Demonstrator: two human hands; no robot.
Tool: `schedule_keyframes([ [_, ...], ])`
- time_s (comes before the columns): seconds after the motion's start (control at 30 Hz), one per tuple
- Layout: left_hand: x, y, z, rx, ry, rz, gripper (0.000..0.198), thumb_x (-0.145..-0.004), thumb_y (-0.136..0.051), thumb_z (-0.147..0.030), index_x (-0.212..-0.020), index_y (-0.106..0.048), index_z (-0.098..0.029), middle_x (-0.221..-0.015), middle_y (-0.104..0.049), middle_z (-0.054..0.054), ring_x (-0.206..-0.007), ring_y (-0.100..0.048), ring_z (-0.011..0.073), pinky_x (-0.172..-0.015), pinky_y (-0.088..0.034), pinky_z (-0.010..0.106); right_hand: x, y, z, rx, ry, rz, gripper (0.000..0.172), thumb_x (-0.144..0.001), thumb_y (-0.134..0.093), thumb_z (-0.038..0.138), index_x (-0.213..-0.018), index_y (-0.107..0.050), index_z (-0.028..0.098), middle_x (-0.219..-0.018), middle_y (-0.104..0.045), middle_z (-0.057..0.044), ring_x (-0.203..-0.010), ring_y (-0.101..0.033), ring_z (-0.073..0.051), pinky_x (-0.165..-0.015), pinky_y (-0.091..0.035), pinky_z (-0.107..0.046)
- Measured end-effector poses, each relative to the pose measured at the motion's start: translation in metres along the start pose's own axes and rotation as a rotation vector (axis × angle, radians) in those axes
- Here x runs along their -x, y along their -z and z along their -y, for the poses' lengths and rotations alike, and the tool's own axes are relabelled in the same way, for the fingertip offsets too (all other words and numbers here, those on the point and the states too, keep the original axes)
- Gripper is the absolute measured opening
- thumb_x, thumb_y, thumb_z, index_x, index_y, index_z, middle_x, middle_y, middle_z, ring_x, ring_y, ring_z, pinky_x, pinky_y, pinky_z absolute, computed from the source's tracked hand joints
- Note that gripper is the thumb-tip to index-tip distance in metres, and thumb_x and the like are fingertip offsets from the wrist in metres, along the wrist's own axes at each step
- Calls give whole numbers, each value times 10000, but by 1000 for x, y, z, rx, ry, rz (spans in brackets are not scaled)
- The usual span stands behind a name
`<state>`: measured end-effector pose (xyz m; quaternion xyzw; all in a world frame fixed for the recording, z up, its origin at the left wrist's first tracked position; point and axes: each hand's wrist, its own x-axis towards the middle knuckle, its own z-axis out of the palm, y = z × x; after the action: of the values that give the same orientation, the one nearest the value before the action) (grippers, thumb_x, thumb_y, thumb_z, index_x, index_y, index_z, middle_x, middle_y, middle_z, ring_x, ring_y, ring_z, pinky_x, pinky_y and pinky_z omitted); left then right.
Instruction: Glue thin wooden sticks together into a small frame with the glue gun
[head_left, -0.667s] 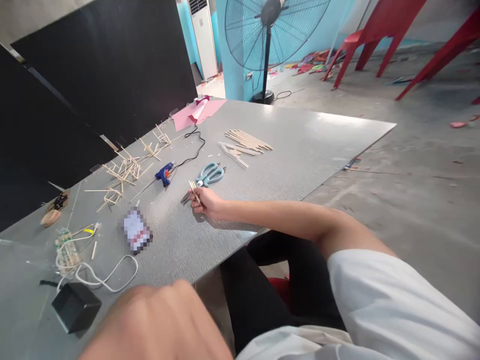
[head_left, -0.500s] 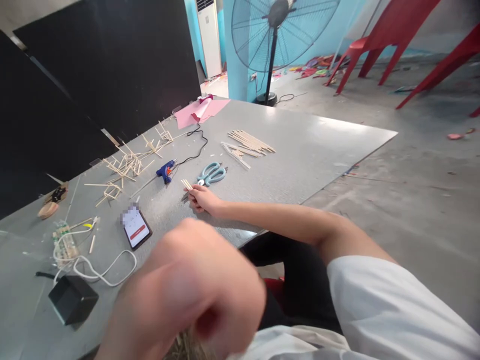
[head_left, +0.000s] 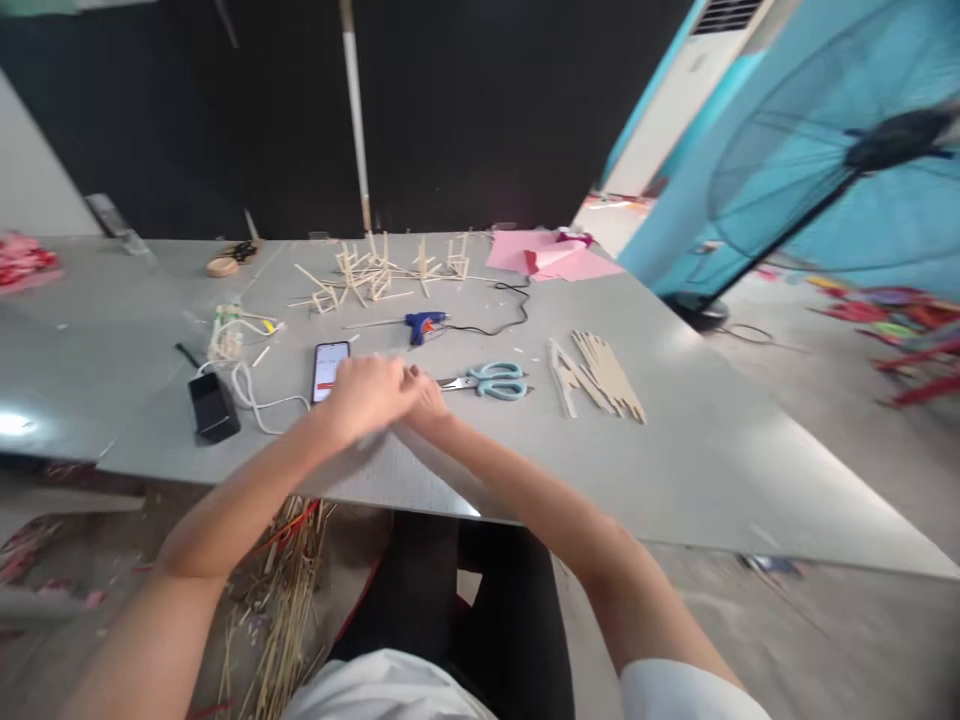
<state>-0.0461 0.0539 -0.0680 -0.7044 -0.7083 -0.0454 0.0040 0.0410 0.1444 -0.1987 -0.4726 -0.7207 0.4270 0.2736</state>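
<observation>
My left hand [head_left: 369, 396] meets my right hand [head_left: 426, 398] above the grey table, its fingers curled and slightly blurred. Whatever it holds is hidden. My right hand is closed; the short wooden sticks seen in it half a second ago are now covered by the hands. Just right of it lie scissors [head_left: 499, 381] with light blue handles, their blades pointing at the hand. A phone [head_left: 330, 368] with a lit screen lies behind my left hand. Beyond the hands is a blue glue gun [head_left: 425, 326] with its black cord.
Wooden stick frames [head_left: 367, 275] stand along the back. Loose sticks [head_left: 609, 372] lie right, beside a clear ruler-like strip [head_left: 561, 378]. Pink paper [head_left: 551, 256] is at the back right. A black box [head_left: 214, 407] and white cable [head_left: 251, 400] lie left. A fan [head_left: 780, 240] stands beyond the table.
The view has swung left. My left hand has moved from close to the camera out to my right hand. The sticks in my right hand have gone out of sight.
</observation>
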Motion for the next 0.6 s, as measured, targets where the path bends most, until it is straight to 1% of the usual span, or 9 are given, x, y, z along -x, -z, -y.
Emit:
schedule_keyframes([
  [0.07, -18, -6, 56, 4, 372, 69, 630, -1014, -448, -633, -1218, -694, -90, -1182, -721, 255, -1208, -646, 426, -1028, -460, 509, -11, -10, 2, 150, 104, -21, 193, -962, -537, 207, -1145, -597, 218, -1228, -619, -162, -1267, -517, -351, -980, -472, -453],
  [0.1, -25, -8, 83, 23, 483, 129, 651, -999, -486, -646, -1233, -689, -73, -1177, -720, 274, -1213, -647, 437, -1022, -472, 502, -14, -13, 1, 208, 140, -37, 264, -969, -539, 200, -1228, -588, 177, -1292, -596, -172, -1304, -492, -353, -1057, -429, -494],
  [0.13, -29, -11, 106, 54, 549, 188, 666, -975, -528, -678, -1194, -711, -76, -1093, -742, 263, -1125, -693, 419, -971, -508, 469, -15, -14, -2, 260, 174, -52, 336, -974, -547, 199, -1305, -565, 141, -1338, -575, -175, -1318, -480, -352, -1104, -390, -527],
  [0.17, -32, -15, 124, 100, 604, 252, 678, -957, -551, -708, -1147, -731, -83, -990, -758, 237, -990, -736, 382, -893, -541, 430, -15, -15, -5, 302, 210, -69, 403, -963, -539, 172, -1359, -540, 99, -1366, -558, -217, -1320, -466, -366, -1124, -360, -545],
  [0.23, -36, -24, 146, 194, 679, 311, 678, -964, -536, -727, -1168, -728, -109, -917, -768, 182, -809, -753, 295, -760, -560, 354, -12, -14, -13, 365, 281, -100, 466, -952, -515, 144, -1410, -518, 53, -1389, -540, -266, -1309, -454, -380, -1124, -344, -544],
  [0.33, -41, -41, 153, 239, 744, 290, 698, -946, -541, -773, -1105, -737, -123, -925, -764, 164, -800, -750, 273, -730, -557, 341, -9, -12, -25, 420, 380, -153, 450, -972, -505, 187, -1406, -543, 74, -1406, -546, -244, -1284, -468, -360, -1096, -378, -498],
  [0.4, -44, -51, 152, 230, 787, 254, 663, -964, -547, -752, -1060, -734, -122, -928, -757, 142, -839, -743, 262, -799, -570, 377, -10, -13, -31, 438, 427, -189, 446, -959, -516, 183, -1390, -557, 78, -1397, -558, -232, -1268, -485, -343, -1072, -403, -465],
  [0.5, -47, -61, 151, 218, 853, 188, 580, -1005, -553, -686, -1068, -714, -133, -987, -744, 92, -927, -723, 228, -938, -567, 447, -16, -18, -37, 444, 486, -226, 415, -939, -517, 156, -1341, -589, 84, -1350, -595, -218, -1241, -509, -328, -1048, -420, -444],
  [0.6, -51, -68, 152, 237, 860, 82, 526, -1029, -548, -635, -1110, -702, -139, -1106, -730, 113, -1083, -696, 253, -1039, -521, 499, -24, -24, -42, 426, 513, -266, 389, -939, -506, 146, -1309, -604, 76, -1306, -618, -221, -1215, -528, -327, -1022, -430, -441],
])
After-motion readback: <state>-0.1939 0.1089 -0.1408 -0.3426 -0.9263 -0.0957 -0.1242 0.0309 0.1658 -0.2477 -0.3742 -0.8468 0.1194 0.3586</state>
